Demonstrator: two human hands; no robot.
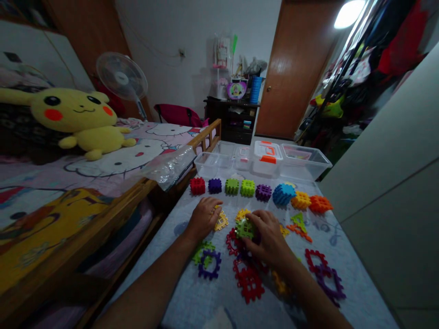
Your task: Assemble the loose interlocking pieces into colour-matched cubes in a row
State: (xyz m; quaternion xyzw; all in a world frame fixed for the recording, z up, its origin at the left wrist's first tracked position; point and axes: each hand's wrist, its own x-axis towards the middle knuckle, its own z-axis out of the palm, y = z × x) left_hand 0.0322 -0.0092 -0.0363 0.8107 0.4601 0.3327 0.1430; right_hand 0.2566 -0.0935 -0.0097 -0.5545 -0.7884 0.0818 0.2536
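My right hand [270, 235] grips a green notched plastic building tile [244, 228] between thumb and fingers, just above the loose pieces. My left hand [205, 218] is closed at the edge of a yellow notched tile [222, 221], its fingertips partly hidden. Under and around my right hand lie red tiles [249, 281] and another yellow tile [243, 214]. Closer to me on the left, a purple square frame [210, 265] overlaps a green tile [197, 255]. To the right, a red frame [313, 260] overlaps a purple one [331, 283].
A row of same-coloured stacks, from a red stack [197, 186] to an orange stack [320, 204], crosses the table [185, 283]. Clear plastic boxes [267, 160] stand behind. A wooden bed rail [113, 219] runs along the left, a white cabinet [394, 183] along the right.
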